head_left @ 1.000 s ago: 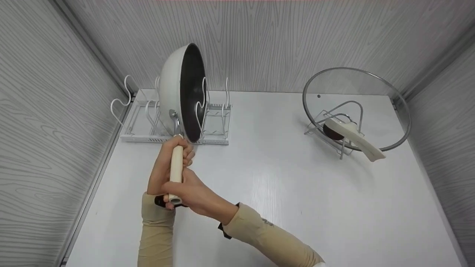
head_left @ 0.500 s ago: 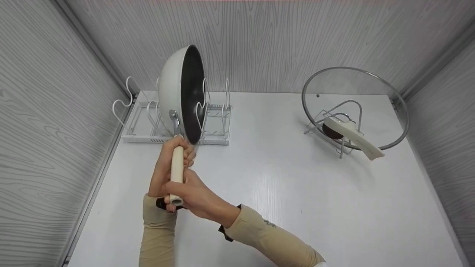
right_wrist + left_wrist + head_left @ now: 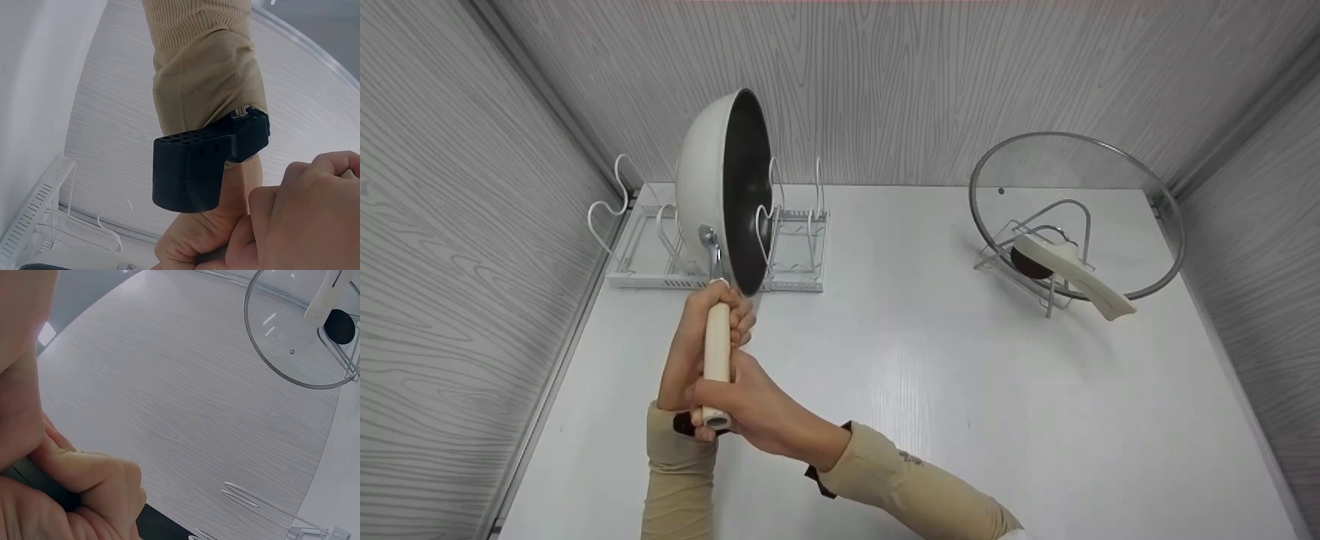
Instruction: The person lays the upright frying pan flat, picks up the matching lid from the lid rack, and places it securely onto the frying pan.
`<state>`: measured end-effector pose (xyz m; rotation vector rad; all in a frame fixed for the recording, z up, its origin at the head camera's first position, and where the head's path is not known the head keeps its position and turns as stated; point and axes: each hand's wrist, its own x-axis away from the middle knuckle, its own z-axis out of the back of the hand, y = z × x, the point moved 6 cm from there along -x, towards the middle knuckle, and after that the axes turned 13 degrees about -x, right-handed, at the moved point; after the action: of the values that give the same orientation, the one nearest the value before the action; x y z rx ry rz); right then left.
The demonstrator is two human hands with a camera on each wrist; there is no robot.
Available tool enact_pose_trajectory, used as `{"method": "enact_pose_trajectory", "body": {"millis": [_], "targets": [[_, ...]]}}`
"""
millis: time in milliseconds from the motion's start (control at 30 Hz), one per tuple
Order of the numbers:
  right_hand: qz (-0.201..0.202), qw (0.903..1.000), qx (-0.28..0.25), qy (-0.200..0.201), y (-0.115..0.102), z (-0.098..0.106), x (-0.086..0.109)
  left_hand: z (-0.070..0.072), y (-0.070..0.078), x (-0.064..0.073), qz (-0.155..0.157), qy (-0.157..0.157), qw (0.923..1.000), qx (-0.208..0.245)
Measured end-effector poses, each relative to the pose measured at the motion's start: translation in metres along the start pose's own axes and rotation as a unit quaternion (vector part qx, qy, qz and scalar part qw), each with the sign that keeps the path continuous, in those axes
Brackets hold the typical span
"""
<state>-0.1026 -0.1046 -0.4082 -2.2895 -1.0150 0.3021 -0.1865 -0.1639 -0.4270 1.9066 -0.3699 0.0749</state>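
A wok (image 3: 701, 176), pale outside with a dark interior, stands on its side in a white wire rack (image 3: 802, 286), its opening facing right. My left hand (image 3: 694, 330) grips the cream handle (image 3: 718, 337) near the metal joint. Lower down, my right hand (image 3: 765, 409) wraps the same handle close to its hollow end. Curled fingers and a dark strip of the wok (image 3: 160, 526) show in the left wrist view. In the right wrist view, my right hand (image 3: 315, 216) is beside the left forearm, which wears a black wrist camera (image 3: 188, 171).
On the right, a glass lid (image 3: 975, 195) with a steel rim leans upright in a small wire stand (image 3: 1089, 217), its cream handle (image 3: 1087, 285) pointing outward. Grey wood-grain panels (image 3: 885, 90) enclose the white tabletop (image 3: 930, 435) at the back and sides.
Both hands and the wok's handle have shifted slightly toward the person. The wok has moved a little with them, still on its side at the rack. The lid stays in its stand.
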Motion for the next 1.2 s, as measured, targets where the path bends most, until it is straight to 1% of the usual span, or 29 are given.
{"method": "enact_pose_trajectory", "body": {"millis": [233, 433, 600, 833, 1000, 1200], "targets": [[0.011, 0.9998, -0.004, -0.014, -0.001, -0.003, 0.004, -0.004, 0.003, 0.004, -0.005, -0.003, 1.0, 0.002], [0.003, 0.9999, -0.01, -0.014, -0.002, -0.006, 0.008, -0.008, 0.006, 0.009, -0.021, 0.003, 0.9997, -0.011], [0.001, 0.9998, -0.009, -0.019, -0.004, -0.009, 0.012, -0.012, 0.009, 0.011, -0.022, -0.003, 0.9997, 0.001], [0.016, 0.9993, 0.0, -0.035, -0.006, -0.014, 0.016, -0.017, 0.013, 0.018, -0.035, -0.004, 0.9994, 0.0], [0.016, 0.9989, 0.007, -0.044, -0.006, -0.016, 0.022, -0.021, 0.015, 0.022, -0.042, -0.008, 0.999, 0.014], [0.022, 0.997, 0.015, -0.072, -0.007, -0.02, 0.026, -0.025, 0.021, 0.028, -0.065, -0.01, 0.9978, 0.007]]}}
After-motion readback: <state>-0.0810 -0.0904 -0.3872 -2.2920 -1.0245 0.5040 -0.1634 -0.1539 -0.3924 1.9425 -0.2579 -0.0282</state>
